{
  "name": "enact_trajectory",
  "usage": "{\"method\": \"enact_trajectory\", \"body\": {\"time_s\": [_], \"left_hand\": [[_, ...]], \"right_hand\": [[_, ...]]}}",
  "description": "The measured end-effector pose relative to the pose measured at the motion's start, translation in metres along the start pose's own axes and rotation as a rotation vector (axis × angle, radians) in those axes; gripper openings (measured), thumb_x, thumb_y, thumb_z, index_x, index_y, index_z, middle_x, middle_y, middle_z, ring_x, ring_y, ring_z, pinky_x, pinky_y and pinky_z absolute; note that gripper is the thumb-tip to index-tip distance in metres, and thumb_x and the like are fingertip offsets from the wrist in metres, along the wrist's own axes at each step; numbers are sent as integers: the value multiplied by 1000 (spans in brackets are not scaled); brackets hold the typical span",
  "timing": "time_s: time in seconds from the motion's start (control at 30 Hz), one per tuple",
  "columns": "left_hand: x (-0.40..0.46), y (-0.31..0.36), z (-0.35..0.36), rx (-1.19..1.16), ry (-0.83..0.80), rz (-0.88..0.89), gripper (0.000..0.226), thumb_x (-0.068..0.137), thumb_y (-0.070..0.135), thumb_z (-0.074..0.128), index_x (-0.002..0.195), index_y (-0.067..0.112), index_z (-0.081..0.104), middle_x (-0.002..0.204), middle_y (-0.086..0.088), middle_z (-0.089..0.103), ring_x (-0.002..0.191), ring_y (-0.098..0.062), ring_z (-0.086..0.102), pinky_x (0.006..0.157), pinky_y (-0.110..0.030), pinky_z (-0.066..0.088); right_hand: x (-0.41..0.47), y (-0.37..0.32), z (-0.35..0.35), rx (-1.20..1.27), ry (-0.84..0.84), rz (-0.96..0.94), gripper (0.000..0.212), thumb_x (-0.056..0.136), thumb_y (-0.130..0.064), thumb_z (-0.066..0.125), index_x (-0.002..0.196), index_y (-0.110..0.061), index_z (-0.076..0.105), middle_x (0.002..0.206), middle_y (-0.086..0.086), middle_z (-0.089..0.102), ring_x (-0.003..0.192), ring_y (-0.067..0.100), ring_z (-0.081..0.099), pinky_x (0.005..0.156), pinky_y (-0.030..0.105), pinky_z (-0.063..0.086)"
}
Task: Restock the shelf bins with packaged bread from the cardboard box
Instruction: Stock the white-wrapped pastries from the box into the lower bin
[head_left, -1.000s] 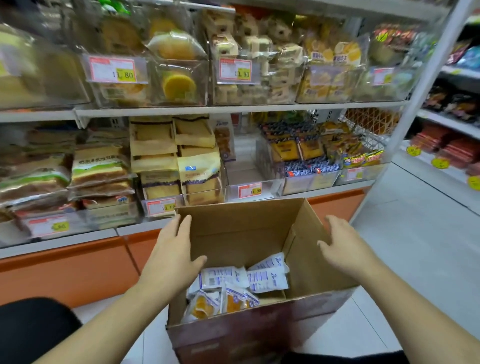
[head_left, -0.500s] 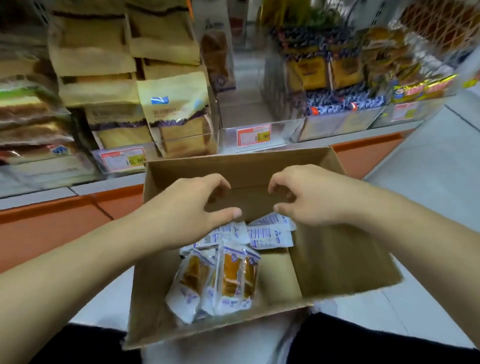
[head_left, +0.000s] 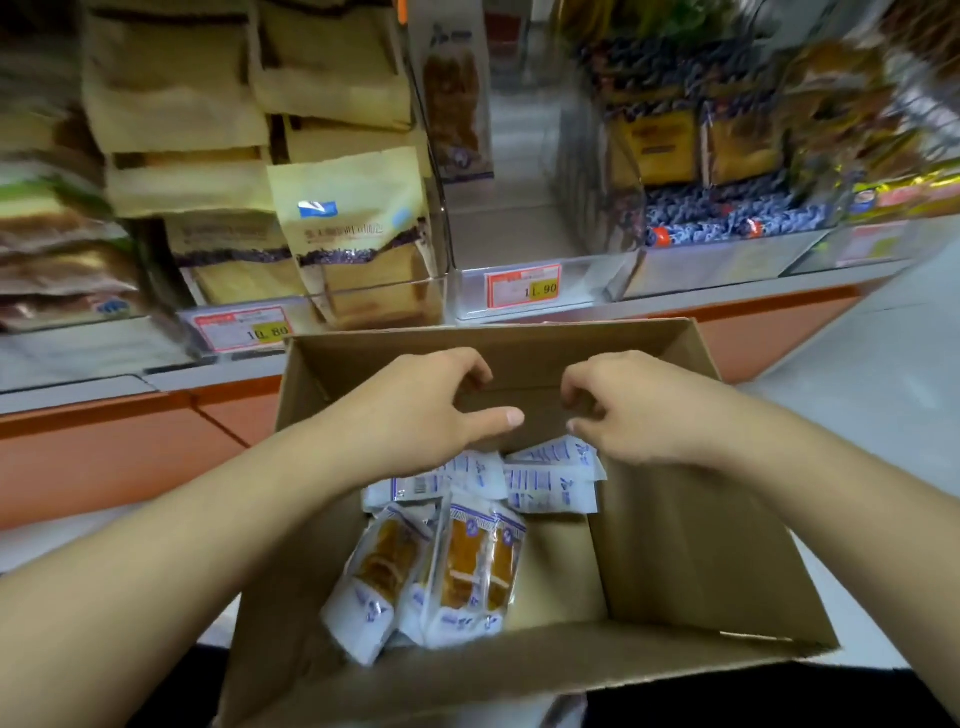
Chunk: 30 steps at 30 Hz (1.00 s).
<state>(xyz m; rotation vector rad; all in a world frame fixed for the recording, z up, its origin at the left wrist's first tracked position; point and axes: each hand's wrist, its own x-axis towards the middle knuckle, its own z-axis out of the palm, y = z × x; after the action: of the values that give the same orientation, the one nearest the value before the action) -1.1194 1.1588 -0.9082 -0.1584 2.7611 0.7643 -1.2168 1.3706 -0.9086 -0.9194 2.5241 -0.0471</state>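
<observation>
Reaching into box (head_left: 691, 545), left hand (head_left: 415, 415) and right hand (head_left: 639, 410) loosely curled, empty.
Packs (head_left: 467, 566) at 6 o'clock overlap; a hasty grab could drag neighbours.

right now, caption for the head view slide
Both hands reach into cardboard box above packaged bread, near-empty shelf bin ahead.

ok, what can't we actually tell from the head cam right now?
- Packet count: bread packets overlap in the cardboard box, and the left hand and right hand cover the far ones.
- Right-hand bins: motion blur, products unreadable.
- Price tag: small print too fine.
- Box's near wall: cut off by the bottom edge.
</observation>
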Motion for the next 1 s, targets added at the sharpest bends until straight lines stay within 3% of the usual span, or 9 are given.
{"method": "enact_trajectory", "body": {"time_s": [0.1,0.2,0.37,0.5,0.63,0.73,0.83,0.9,1.0], "left_hand": [[-28,-8,6,42,-49,-43,65,83,73,66,134,32,59,124,11,68,108,-7,64,97,-33,56],[-55,-14,1,198,-101,-50,70,86,71,65,143,31,54,138,8,64,121,-11,62,101,-29,52],[-81,-35,-19,337,-144,-42,77,85,74,61,151,37,45,148,10,56,133,-16,51,108,-33,46],[-87,-55,-29,409,-278,-37,82,85,75,57,155,37,37,159,14,42,154,-15,27,126,-36,15],[-71,-64,-36,474,-439,11,85,85,77,58,156,37,35,158,13,44,151,-8,32,127,-34,-1],[-57,-70,-43,495,-492,-2,86,80,79,62,153,40,36,151,12,50,148,-17,37,127,-41,16],[-47,-79,-48,496,-499,-32,86,75,83,64,147,41,41,136,9,59,130,-22,53,107,-44,50],[-43,-85,-48,495,-481,-27,85,74,84,65,145,43,42,129,9,62,120,-21,59,98,-42,55],[-40,-86,-46,501,-469,-29,82,76,84,62,144,42,43,126,10,63,116,-19,61,97,-39,55]], "right_hand": [[-12,-12,9,20,-74,-52,34,99,-38,69,130,-23,66,113,-2,69,109,19,67,92,33,55],[-22,-32,24,33,-178,-146,52,99,-37,70,147,-25,56,141,-4,65,122,16,63,94,25,49],[-1,-73,66,47,-294,-314,66,94,-37,74,154,-36,48,150,-9,60,127,17,61,103,33,52],[38,-99,108,31,-448,-384,77,92,-32,79,159,-38,42,158,-4,53,136,23,56,109,39,50],[81,-118,147,61,-543,-425,88,82,-23,89,157,-30,45,154,0,54,137,25,53,108,30,43],[101,-129,172,96,-550,-481,94,77,-20,94,156,-22,45,155,3,49,141,24,46,112,30,37],[110,-133,197,57,-496,-543,98,75,-22,95,157,-20,43,155,5,45,144,24,37,119,35,35],[113,-131,216,12,-417,-593,97,73,-27,94,156,-23,45,150,4,47,139,27,36,116,41,37],[116,-125,238,-12,-297,-684,83,74,-37,91,148,-27,55,141,7,50,124,31,40,104,46,39]]}}
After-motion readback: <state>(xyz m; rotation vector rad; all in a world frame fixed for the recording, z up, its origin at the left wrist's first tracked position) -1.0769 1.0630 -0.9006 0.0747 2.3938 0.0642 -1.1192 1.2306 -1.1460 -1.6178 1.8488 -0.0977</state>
